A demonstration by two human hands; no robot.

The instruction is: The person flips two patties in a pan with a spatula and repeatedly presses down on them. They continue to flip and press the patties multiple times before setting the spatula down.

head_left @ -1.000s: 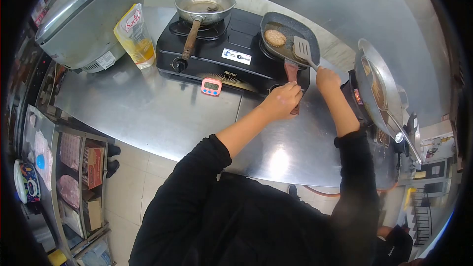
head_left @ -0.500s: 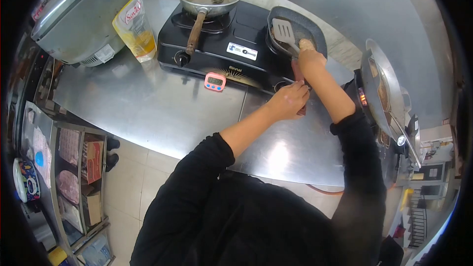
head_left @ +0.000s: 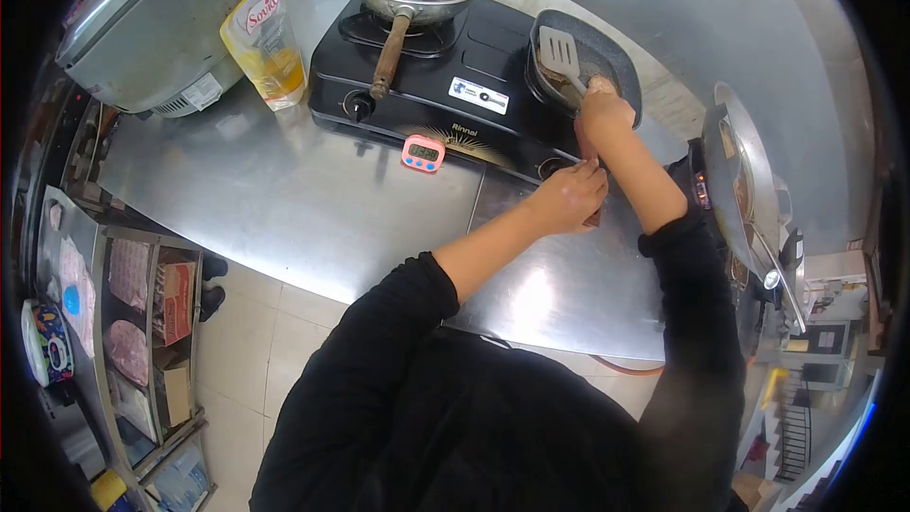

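Note:
My left hand [head_left: 572, 197] is closed round the reddish-brown handle [head_left: 593, 219] of a dark grey square pan [head_left: 621, 66] on the right side of the black gas stove [head_left: 417, 104]. Above the pan, my right hand [head_left: 605, 112] grips a slotted spatula [head_left: 559, 49], whose grey head is over the left part of the pan. Food in the pan is partly hidden by the spatula and my hand. A metal saucepan [head_left: 453, 8] with a wooden handle sits on the left burner, with some liquid inside.
A pink timer [head_left: 423, 154] stands at the stove's front edge. To the left are an oil pouch [head_left: 268, 47] and a large metal appliance [head_left: 180, 28]. A big wok [head_left: 744, 180] is at the right. Shelves [head_left: 152, 322] with packages stand at the lower left.
The whole view has shifted slightly, with the stove and pans now a little further right and higher. Both hands keep their holds on the pan handle and spatula.

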